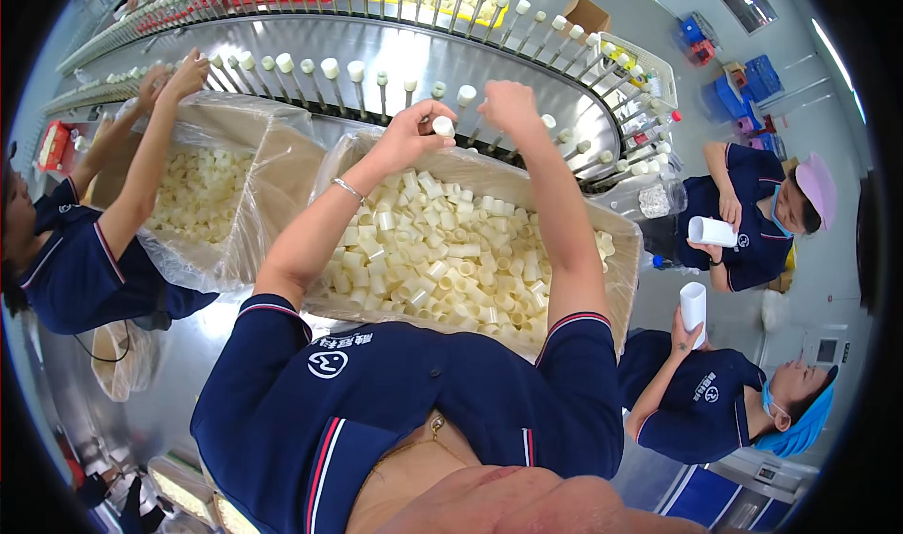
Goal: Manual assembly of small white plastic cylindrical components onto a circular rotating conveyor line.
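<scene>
"navy cloth comes first: the wearer's shirt [423, 374] fills the lower middle of the frame. what lies beyond it?"

"a plastic-lined box [616, 261] at the centre, heaped with cream sleeves [433, 271]. both hands are up at its far edge."

"doing what?"

"the left hand [409, 134] pinches a white cap [444, 127] between thumb and fingers, just above the middle of the frame. the right hand [511, 106], a little to the right, is curled beside the pegs [330, 70]; i can't tell whether it grips anything."

"what could go wrong?"

"a slack pinch could, i'd say, drop the cap into the heap, where it would be hard to spot among pale pieces. the pegs stand close together, too, so a sideways knuckle might knock a neighbour's tip loose."

"and the surface?"

"shiny metal table [282, 43], curving across the upper frame, pegs lining its edge."

"the room?"

"at the left, a co-worker [85, 261] reaches to the same row over a second lined box [282, 153]. at the right, two others hold white cylinders [712, 231]. blue crates [760, 78] sit farther off, upper right."
</scene>
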Tool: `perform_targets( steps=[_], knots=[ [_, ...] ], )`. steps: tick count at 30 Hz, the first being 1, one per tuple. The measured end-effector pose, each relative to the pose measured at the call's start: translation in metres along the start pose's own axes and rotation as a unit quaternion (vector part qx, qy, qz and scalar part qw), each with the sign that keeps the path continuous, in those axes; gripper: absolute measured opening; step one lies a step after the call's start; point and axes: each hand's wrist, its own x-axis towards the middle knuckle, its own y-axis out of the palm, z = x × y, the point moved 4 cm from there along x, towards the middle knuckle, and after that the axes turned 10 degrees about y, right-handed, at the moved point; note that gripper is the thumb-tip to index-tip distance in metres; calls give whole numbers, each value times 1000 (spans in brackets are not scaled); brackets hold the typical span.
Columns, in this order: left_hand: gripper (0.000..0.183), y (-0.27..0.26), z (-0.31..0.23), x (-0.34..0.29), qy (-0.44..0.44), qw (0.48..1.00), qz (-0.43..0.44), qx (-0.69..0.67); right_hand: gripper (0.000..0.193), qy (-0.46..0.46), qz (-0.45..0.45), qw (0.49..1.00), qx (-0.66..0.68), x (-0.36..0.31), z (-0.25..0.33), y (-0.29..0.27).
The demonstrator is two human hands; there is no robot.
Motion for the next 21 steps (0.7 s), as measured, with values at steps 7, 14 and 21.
perform_targets(
  steps=[7, 14, 21],
  knots=[
    [30, -30, -11, 33, 106, 970, -80, 205, 40, 34, 34, 999, 12, -15, -43, 18],
    [40, 9, -6, 93, 141, 879, 13, 455, 51, 155, -93, 978, 105, -91, -61, 23],
    [39, 83, 12, 134, 127, 805, 197, 546, 40, 140, -138, 946, 258, -185, -81, 56]
  ],
)
